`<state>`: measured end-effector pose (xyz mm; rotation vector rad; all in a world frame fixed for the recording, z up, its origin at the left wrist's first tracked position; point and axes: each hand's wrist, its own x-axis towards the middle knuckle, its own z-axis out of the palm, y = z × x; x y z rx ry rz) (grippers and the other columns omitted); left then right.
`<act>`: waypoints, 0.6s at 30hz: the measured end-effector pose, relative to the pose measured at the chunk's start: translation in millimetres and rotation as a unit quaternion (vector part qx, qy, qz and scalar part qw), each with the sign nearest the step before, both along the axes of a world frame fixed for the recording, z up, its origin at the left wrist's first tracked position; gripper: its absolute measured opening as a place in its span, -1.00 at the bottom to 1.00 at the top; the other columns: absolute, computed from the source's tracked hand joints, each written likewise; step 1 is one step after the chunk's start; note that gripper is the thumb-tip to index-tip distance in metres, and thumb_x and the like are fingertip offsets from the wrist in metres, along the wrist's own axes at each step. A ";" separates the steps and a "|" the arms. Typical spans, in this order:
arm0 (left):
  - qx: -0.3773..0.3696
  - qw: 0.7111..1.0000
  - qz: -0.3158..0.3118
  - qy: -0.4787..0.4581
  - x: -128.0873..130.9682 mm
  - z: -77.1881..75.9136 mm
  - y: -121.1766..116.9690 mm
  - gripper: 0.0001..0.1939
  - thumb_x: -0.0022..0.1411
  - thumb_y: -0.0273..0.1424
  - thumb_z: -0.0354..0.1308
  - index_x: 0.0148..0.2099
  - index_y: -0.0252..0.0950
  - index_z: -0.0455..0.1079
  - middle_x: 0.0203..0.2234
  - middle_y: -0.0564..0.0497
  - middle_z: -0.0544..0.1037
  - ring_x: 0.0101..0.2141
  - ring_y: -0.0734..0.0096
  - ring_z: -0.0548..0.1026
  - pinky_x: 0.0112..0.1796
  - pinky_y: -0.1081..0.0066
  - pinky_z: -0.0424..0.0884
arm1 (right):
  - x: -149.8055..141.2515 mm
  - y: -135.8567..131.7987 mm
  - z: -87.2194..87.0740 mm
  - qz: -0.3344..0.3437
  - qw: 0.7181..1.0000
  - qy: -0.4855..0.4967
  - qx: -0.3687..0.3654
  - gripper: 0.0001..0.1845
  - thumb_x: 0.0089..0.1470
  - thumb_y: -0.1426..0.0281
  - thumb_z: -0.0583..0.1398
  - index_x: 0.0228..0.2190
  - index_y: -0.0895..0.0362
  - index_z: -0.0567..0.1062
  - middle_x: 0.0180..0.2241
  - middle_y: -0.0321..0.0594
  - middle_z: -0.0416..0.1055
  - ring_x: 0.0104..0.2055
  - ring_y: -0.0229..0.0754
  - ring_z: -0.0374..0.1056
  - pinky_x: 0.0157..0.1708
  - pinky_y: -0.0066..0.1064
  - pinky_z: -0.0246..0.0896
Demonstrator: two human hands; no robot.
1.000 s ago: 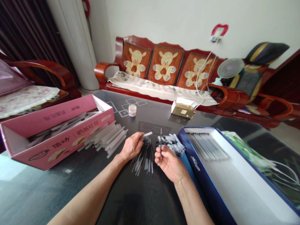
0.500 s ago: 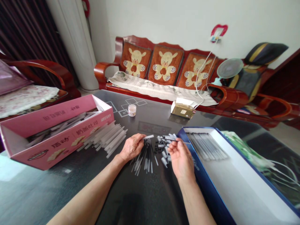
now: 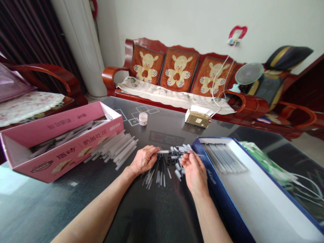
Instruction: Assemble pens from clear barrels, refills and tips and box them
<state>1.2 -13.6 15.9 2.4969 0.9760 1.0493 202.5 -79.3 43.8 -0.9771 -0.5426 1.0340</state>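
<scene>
My left hand [image 3: 144, 160] pinches a short translucent tube [image 3: 163, 152] that points to the right. In my right hand [image 3: 194, 172] is a thin stick [image 3: 181, 152], black toward the left and clear at its right end. Its black end is at the tube's right end; whether it is inside, I cannot tell. Below my left fingers, loose black-and-clear sticks [image 3: 160, 173] fan out on the dark table. Short translucent pieces with black parts [image 3: 178, 173] lie between my hands. Longer frosted tubes [image 3: 118, 148] are piled left of my left hand.
On the left, a pink box [image 3: 76, 155] contains more tubes. A blue box [image 3: 215, 189] at right holds a row of finished-looking sticks [image 3: 224, 158]. Behind stand a small jar [image 3: 143, 118] and a tissue box [image 3: 197, 118]. A green-and-white packet [image 3: 265, 162] lies beyond the blue box.
My right hand has moved slightly left, bringing the stick to the tube. The tube in my left hand now lies more level.
</scene>
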 end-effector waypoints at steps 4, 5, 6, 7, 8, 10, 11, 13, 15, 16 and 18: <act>0.004 1.000 0.000 0.010 0.6 0.9 -0.8 -0.72 0.27 -0.51 -0.11 -0.06 -0.28 0.36 -0.39 -0.01 0.46 -0.31 0.38 0.42 -0.23 0.39 0.37 | 0.5 -0.3 0.3 0.002 1.000 -0.008 0.001 -0.71 -0.13 0.22 0.35 -0.35 0.09 0.50 -0.48 -0.33 0.45 -0.45 -0.32 0.35 -0.41 -0.43 0.28; 0.005 1.000 0.000 0.013 0.9 1.4 -1.2 -0.72 0.28 -0.51 -0.12 -0.06 -0.28 0.36 -0.39 -0.01 0.46 -0.31 0.38 0.42 -0.24 0.40 0.36 | -0.2 -0.3 -0.4 0.006 1.000 -0.008 0.001 -0.71 -0.14 0.22 0.35 -0.35 0.10 0.50 -0.48 -0.32 0.45 -0.45 -0.32 0.35 -0.41 -0.43 0.28; 0.007 1.000 -0.001 0.016 1.3 2.2 -1.8 -0.72 0.28 -0.50 -0.12 -0.06 -0.28 0.36 -0.39 -0.01 0.46 -0.31 0.37 0.42 -0.25 0.40 0.36 | -1.1 -0.4 -1.7 0.012 1.000 -0.010 -0.001 -0.70 -0.14 0.22 0.35 -0.34 0.10 0.51 -0.48 -0.32 0.46 -0.45 -0.32 0.36 -0.41 -0.43 0.29; 0.009 1.000 -0.002 0.019 1.8 3.2 -2.5 -0.72 0.28 -0.50 -0.12 -0.06 -0.28 0.36 -0.39 -0.01 0.46 -0.32 0.37 0.41 -0.25 0.40 0.36 | -2.4 -0.5 -3.4 0.017 1.000 -0.013 -0.003 -0.70 -0.13 0.22 0.35 -0.34 0.09 0.51 -0.48 -0.32 0.46 -0.44 -0.31 0.36 -0.40 -0.44 0.29; 0.011 1.000 -0.003 0.022 2.4 4.4 -3.3 -0.72 0.28 -0.50 -0.11 -0.07 -0.28 0.37 -0.40 -0.01 0.46 -0.32 0.37 0.41 -0.26 0.40 0.36 | -4.2 -0.7 -5.5 0.021 1.000 -0.020 -0.006 -0.71 -0.12 0.22 0.35 -0.33 0.09 0.51 -0.48 -0.33 0.46 -0.43 -0.31 0.37 -0.39 -0.44 0.30; 0.017 0.999 -0.007 0.027 3.6 7.0 -5.2 -0.73 0.29 -0.49 -0.11 -0.07 -0.28 0.38 -0.40 -0.01 0.47 -0.33 0.37 0.41 -0.26 0.39 0.36 | -9.0 -1.8 -9.7 0.028 0.998 -0.051 -0.014 -0.72 -0.08 0.21 0.32 -0.30 0.07 0.53 -0.44 -0.31 0.47 -0.40 -0.31 0.38 -0.37 -0.44 0.31; 0.021 0.999 -0.011 0.028 4.2 8.1 -6.2 -0.73 0.30 -0.47 -0.10 -0.06 -0.28 0.38 -0.38 -0.02 0.48 -0.33 0.37 0.41 -0.25 0.39 0.37 | -12.1 -2.8 -11.3 0.028 0.997 -0.075 -0.017 -0.73 -0.06 0.21 0.31 -0.30 0.07 0.54 -0.39 -0.30 0.49 -0.38 -0.31 0.38 -0.36 -0.45 0.31; 0.031 0.999 -0.019 0.031 5.6 9.3 -8.0 -0.72 0.33 -0.41 -0.08 -0.01 -0.28 0.37 -0.35 -0.03 0.49 -0.33 0.37 0.41 -0.25 0.38 0.37 | -19.2 -5.6 -12.0 0.030 0.991 -0.130 -0.024 -0.74 -0.04 0.21 0.30 -0.30 0.07 0.56 -0.24 -0.24 0.50 -0.32 -0.29 0.39 -0.35 -0.46 0.32; 0.038 0.998 -0.026 0.033 6.9 8.8 -9.0 -0.68 0.35 -0.35 -0.09 0.07 -0.28 0.34 -0.31 -0.05 0.50 -0.33 0.37 0.41 -0.24 0.37 0.38 | -26.1 -9.0 -9.2 0.039 0.984 -0.172 -0.031 -0.75 -0.04 0.22 0.30 -0.30 0.08 0.58 -0.14 -0.20 0.49 -0.28 -0.25 0.40 -0.34 -0.44 0.33; 0.040 0.998 -0.029 0.033 7.4 7.9 -9.1 -0.66 0.36 -0.35 -0.10 0.11 -0.28 0.30 -0.31 -0.05 0.49 -0.32 0.37 0.42 -0.24 0.37 0.38 | -28.6 -10.5 -7.0 0.047 0.981 -0.184 -0.034 -0.74 -0.05 0.23 0.30 -0.29 0.08 0.58 -0.13 -0.18 0.49 -0.27 -0.22 0.40 -0.34 -0.43 0.34; 0.042 0.998 -0.032 0.030 7.9 5.3 -8.7 -0.63 0.38 -0.36 -0.14 0.17 -0.28 0.25 -0.33 -0.05 0.48 -0.32 0.38 0.42 -0.24 0.39 0.38 | -31.1 -12.3 -3.0 0.067 0.979 -0.190 -0.037 -0.68 -0.05 0.24 0.30 -0.21 0.06 0.57 -0.17 -0.18 0.50 -0.24 -0.19 0.41 -0.34 -0.42 0.35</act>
